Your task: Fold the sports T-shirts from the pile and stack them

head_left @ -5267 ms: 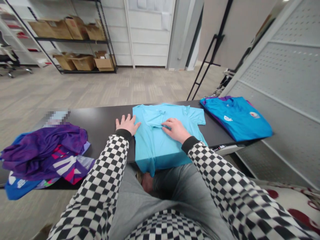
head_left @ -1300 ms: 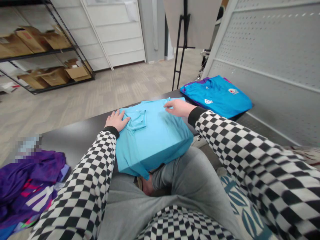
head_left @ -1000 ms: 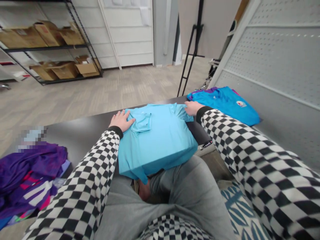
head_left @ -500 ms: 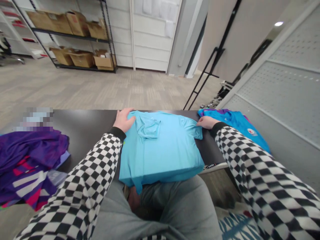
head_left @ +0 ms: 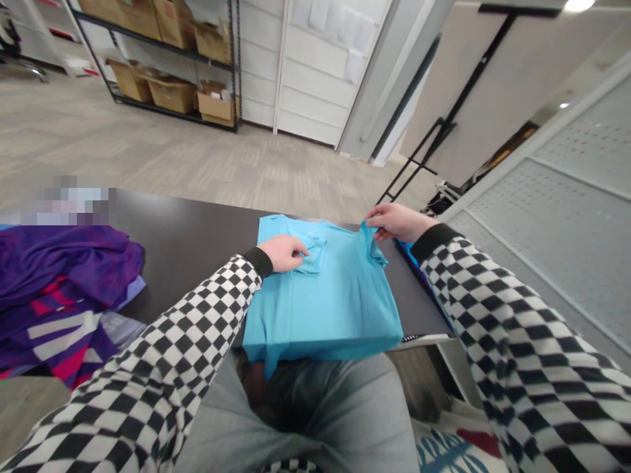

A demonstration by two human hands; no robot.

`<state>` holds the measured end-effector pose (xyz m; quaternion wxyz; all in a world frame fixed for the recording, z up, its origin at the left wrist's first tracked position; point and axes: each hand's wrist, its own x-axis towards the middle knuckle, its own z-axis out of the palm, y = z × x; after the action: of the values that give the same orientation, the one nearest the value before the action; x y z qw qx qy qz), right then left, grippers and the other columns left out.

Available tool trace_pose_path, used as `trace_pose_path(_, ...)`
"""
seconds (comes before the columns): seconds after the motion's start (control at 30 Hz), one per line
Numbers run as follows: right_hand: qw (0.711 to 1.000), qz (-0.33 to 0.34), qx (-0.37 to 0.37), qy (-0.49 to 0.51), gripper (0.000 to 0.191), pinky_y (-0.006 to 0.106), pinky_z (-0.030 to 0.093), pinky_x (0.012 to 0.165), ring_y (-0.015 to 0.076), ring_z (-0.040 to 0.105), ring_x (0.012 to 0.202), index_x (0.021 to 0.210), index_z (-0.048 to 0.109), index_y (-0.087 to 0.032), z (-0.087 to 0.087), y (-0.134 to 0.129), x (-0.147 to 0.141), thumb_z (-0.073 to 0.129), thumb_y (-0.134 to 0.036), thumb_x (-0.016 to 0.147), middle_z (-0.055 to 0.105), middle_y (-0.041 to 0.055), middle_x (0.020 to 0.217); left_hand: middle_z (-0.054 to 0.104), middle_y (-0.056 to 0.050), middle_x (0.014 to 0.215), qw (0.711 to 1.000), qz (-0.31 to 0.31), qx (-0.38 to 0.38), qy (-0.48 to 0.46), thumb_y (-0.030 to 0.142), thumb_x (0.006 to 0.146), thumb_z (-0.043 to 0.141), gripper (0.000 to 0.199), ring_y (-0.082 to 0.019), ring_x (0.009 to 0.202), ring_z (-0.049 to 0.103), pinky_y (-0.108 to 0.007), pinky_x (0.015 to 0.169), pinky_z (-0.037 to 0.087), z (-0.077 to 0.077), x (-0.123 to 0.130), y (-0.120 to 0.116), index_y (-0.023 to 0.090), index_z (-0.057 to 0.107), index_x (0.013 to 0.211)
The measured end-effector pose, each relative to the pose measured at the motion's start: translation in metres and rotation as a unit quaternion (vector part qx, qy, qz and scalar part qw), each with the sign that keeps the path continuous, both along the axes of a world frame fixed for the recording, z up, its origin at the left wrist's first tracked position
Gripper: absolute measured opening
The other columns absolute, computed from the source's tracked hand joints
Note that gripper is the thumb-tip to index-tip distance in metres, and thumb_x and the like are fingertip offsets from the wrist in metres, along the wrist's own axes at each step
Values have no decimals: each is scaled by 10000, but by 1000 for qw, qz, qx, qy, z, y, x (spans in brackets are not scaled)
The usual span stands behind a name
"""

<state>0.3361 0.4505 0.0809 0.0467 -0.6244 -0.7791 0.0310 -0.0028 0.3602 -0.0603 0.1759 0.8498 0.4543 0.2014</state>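
A light blue T-shirt lies across the dark table in front of me, its lower edge hanging over the near side. Its left sleeve is folded inward onto the body of the shirt. Resting on that folded sleeve is my left hand, fingers stretched out and palm down. At the upper right, my right hand pinches the other sleeve between thumb and fingers. The fabric there is lifted and bunched under the fingertips.
Crumpled purple garments lie on the left of the dark table. A blue garment is at the right, mostly behind my right arm. A perforated panel borders that side. Shelves with cardboard boxes stand across the room.
My left hand has moved from the shirt's upper left edge onto the folded sleeve. The right hand has raised the right sleeve and drawn it inward. The view has shifted slightly.
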Motion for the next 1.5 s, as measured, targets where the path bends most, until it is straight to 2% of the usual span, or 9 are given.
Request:
trace_pose_path(0.17, 986, 77, -127, 69, 146, 364, 664, 730, 244, 768, 666, 1061, 866, -205, -8, -1, -108, 845, -253, 924, 767, 33, 693, 889, -66, 1223, 990, 115, 18, -78, 235, 941, 575, 421, -283, 1202, 800, -399, 1159, 589, 2, -17, 9, 238, 931, 1165)
trace_pose_path(0.4, 932, 79, -246, 255, 242, 381, 686, 745, 247, 778, 680, 1137, 831, -198, -79, -36, -192, 873, -335, 942, 809, 64, 808, 888, -61, 1216, 970, 238, 15, -36, 276, 1019, 499, 431, -295, 1234, 793, -426, 1128, 585, 6, -30, 12, 270, 918, 1119)
trace_pose_path(0.5, 861, 101, -310, 391, 356, 349, 702, 792, 217, 806, 792, 1252, 781, -224, -90, -32, -181, 811, -494, 1023, 845, 89, 975, 889, -60, 1170, 967, 252, 18, -25, 285, 1037, 499, 410, -298, 1197, 794, -434, 1089, 585, 7, -29, 11, 280, 906, 1081)
trace_pose_path(0.57, 852, 94, -284, 430, 353, 346, 703, 824, 213, 826, 864, 1313, 751, -219, -88, -19, -159, 701, -489, 1092, 854, 120, 1103, 879, -73, 1197, 968, 247, 28, -30, 281, 1018, 536, 377, -308, 1213, 779, -450, 1105, 570, 7, -26, 10, 272, 901, 1114)
trace_pose_path(0.8, 981, 103, -20, 163, 367, 478, 537, 1276, 283, 727, 1420, 1366, 795, -207, -112, 16, -55, 593, -207, 1060, 796, 150, 1475, 793, -107, 1398, 997, 47, 64, -3, 495, 983, 708, 415, -370, 1368, 660, -519, 1197, 478, 4, 1, -4, 291, 870, 1306)
trace_pose_path(1.0, 986, 129, 37, 96, 461, 471, 381, 1403, 260, 551, 1631, 1548, 735, -259, -161, 0, -27, 524, -333, 1146, 629, 98, 1720, 833, -60, 1201, 999, -34, 3, 26, 412, 928, 739, 206, -321, 1213, 727, -449, 1122, 503, 1, 5, -4, 299, 893, 1006)
trace_pose_path(1.27, 984, 112, 22, 138, 492, 435, 416, 1366, 245, 597, 1576, 1577, 707, -271, -158, 4, -29, 415, -365, 1192, 687, 72, 1660, 817, -53, 1045, 995, -62, 4, -78, 343, 914, 655, 183, -262, 1088, 742, -378, 1088, 562, 25, -4, -15, 235, 803, 907)
trace_pose_path(1.37, 984, 108, 20, 137, 536, 477, 412, 1366, 283, 587, 1581, 1662, 625, -260, -160, 4, -29, 445, -333, 1162, 673, 81, 1674, 827, -71, 1138, 998, -3, 16, -56, 455, 1007, 598, 318, -289, 1159, 738, -422, 1149, 552, 22, -3, -13, 236, 829, 999)
trace_pose_path(1.5, 983, 128, 25, 129, 622, 556, 426, 1348, 321, 576, 1577, 1705, 577, -276, -160, 7, -27, 448, -216, 1099, 653, 98, 1688, 794, -139, 1306, 975, 213, 47, 31, 507, 1072, 546, 429, -385, 1293, 695, -565, 1185, 526, 5, -4, 1, 218, 837, 1200)
